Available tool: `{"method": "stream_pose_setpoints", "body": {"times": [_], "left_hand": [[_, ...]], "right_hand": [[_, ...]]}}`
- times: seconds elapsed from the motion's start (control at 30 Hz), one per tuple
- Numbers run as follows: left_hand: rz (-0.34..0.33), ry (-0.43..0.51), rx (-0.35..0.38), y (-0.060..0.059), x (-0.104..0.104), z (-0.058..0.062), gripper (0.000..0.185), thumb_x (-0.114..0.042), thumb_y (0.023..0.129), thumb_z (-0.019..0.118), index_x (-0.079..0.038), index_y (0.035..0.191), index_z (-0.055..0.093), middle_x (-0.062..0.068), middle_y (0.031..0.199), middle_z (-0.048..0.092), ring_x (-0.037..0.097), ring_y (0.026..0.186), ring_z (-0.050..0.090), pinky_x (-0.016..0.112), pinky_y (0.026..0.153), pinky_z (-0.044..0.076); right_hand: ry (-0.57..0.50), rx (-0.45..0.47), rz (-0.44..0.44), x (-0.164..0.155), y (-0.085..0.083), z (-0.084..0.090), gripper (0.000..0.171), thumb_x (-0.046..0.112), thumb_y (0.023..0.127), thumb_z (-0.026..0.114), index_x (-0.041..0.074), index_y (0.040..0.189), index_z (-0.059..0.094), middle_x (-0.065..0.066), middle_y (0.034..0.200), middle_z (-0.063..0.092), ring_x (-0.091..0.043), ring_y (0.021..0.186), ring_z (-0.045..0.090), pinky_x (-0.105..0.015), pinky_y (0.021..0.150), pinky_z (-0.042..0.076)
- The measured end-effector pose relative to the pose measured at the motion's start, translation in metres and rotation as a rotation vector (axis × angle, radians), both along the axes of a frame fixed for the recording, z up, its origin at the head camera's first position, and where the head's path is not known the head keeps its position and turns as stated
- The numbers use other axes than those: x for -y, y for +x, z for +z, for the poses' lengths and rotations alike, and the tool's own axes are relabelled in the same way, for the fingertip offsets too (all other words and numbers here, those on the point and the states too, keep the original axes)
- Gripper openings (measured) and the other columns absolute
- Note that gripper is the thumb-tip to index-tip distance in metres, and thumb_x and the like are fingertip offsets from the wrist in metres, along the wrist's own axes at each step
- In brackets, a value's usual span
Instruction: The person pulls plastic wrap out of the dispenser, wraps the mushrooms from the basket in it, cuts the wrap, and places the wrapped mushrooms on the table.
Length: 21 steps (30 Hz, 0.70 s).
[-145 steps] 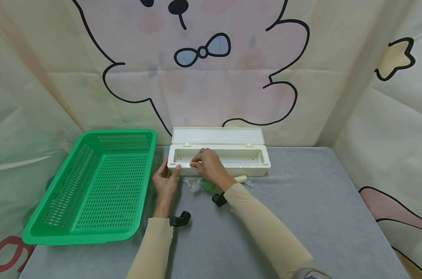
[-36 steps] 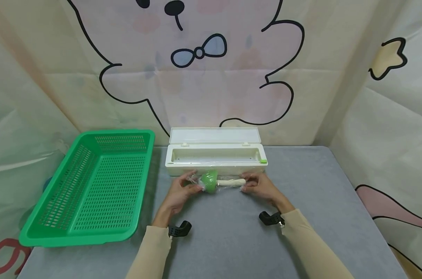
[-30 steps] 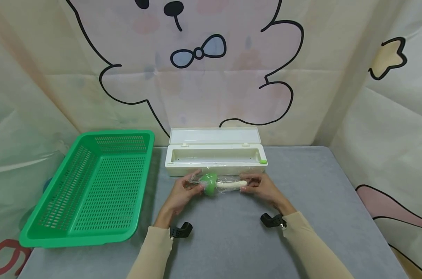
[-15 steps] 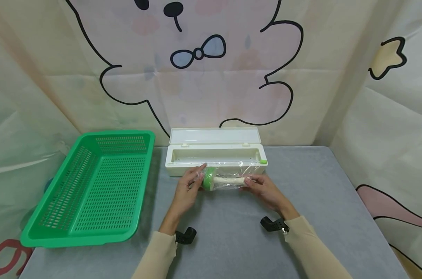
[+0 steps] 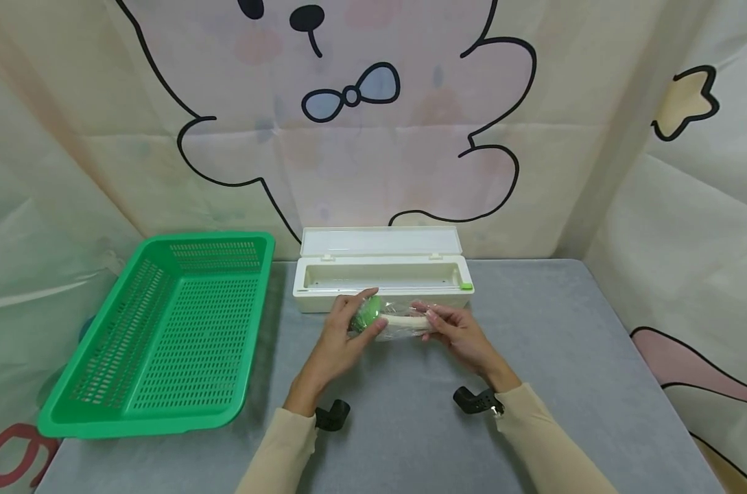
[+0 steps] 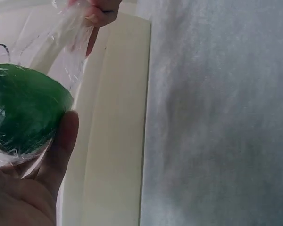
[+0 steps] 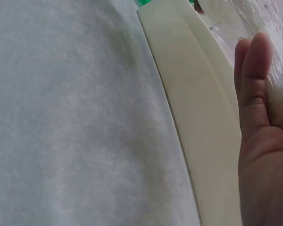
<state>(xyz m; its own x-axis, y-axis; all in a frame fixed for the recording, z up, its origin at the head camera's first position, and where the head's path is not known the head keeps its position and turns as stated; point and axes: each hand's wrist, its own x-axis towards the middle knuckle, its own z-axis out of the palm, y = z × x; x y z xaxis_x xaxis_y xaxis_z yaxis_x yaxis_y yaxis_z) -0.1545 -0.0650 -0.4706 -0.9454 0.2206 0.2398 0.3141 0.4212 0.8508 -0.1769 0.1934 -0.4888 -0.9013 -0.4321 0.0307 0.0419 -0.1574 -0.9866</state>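
Over on the far left, the green basket (image 5: 163, 336) sits on the grey table (image 5: 564, 357), well apart from my hands. Moving in, my left hand (image 5: 339, 336) is cupped around the green head of the toy vegetable (image 5: 379, 321), fingers curled onto it through the clear cling film (image 6: 61, 42); from the left wrist view the film is stretched tight over the green end (image 6: 21, 110), my thumb pressed against its side. Just behind my hands is the cream film dispenser box (image 5: 382, 274), lid standing open against the backdrop, a small green tab at its right end. Across to the right, my right hand (image 5: 456, 333) pinches the pale stalk end of the wrapped piece, fingers closed on film and stalk together. So both hands are clamped on the same bundle, held just above the table right in front of the box.
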Motion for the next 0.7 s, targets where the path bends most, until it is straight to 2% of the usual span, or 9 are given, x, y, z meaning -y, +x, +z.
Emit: {"method": "stream_pose_setpoints", "body": {"times": [0.13, 0.2, 0.37, 0.43, 0.6, 0.7], "left_hand": [[0.042, 0.011, -0.003, -0.002, -0.003, 0.001, 0.049, -0.040, 0.101, 0.064, -0.013, 0.142, 0.058, 0.011, 0.133, 0.054, 0.025, 0.109, 0.056, 0.046, 0.087, 0.051], [0.066, 0.018, -0.005, -0.002, -0.004, 0.002, 0.047, -0.039, 0.103, 0.061, -0.011, 0.140, 0.059, 0.010, 0.132, 0.058, 0.025, 0.109, 0.057, 0.046, 0.088, 0.051], [0.126, 0.006, -0.035, -0.003, -0.004, 0.004, 0.042, -0.041, 0.104, 0.057, -0.016, 0.137, 0.064, 0.008, 0.116, 0.064, 0.021, 0.093, 0.056, 0.042, 0.078, 0.049], [0.145, -0.005, -0.043, -0.003, -0.004, 0.005, 0.039, -0.040, 0.105, 0.056, -0.018, 0.136, 0.065, 0.008, 0.111, 0.064, 0.022, 0.088, 0.055, 0.041, 0.075, 0.048], [0.189, -0.041, -0.028, -0.002, -0.005, 0.007, 0.039, -0.042, 0.106, 0.051, -0.020, 0.135, 0.066, 0.009, 0.111, 0.065, 0.023, 0.092, 0.058, 0.046, 0.079, 0.049], [0.201, -0.057, 0.003, -0.002, -0.005, 0.008, 0.043, -0.045, 0.107, 0.049, -0.016, 0.133, 0.067, 0.009, 0.110, 0.065, 0.024, 0.094, 0.058, 0.048, 0.079, 0.049]], "right_hand": [[0.080, -0.039, -0.005, 0.003, 0.003, 0.006, 0.043, 0.013, 0.110, 0.047, -0.019, 0.139, 0.047, -0.030, 0.141, 0.053, -0.016, 0.101, 0.067, -0.031, 0.085, 0.058], [0.107, -0.058, 0.008, 0.005, 0.004, 0.009, 0.045, 0.016, 0.110, 0.045, -0.018, 0.140, 0.047, -0.033, 0.143, 0.048, -0.016, 0.107, 0.065, -0.035, 0.090, 0.058], [0.095, -0.078, 0.080, 0.009, 0.005, 0.015, 0.046, 0.019, 0.112, 0.041, -0.016, 0.143, 0.045, -0.034, 0.147, 0.044, -0.019, 0.114, 0.064, -0.038, 0.096, 0.055], [0.116, -0.093, 0.098, 0.011, 0.006, 0.017, 0.046, 0.016, 0.109, 0.049, -0.013, 0.145, 0.045, -0.033, 0.146, 0.045, -0.019, 0.112, 0.066, -0.037, 0.095, 0.055], [0.199, -0.125, 0.090, 0.017, 0.008, 0.019, 0.055, 0.007, 0.095, 0.072, -0.003, 0.145, 0.052, -0.026, 0.140, 0.054, -0.017, 0.105, 0.066, -0.028, 0.084, 0.058], [0.211, -0.143, 0.079, 0.020, 0.008, 0.018, 0.053, 0.002, 0.092, 0.075, -0.002, 0.142, 0.057, -0.025, 0.134, 0.059, -0.017, 0.103, 0.065, -0.026, 0.080, 0.058]]}}
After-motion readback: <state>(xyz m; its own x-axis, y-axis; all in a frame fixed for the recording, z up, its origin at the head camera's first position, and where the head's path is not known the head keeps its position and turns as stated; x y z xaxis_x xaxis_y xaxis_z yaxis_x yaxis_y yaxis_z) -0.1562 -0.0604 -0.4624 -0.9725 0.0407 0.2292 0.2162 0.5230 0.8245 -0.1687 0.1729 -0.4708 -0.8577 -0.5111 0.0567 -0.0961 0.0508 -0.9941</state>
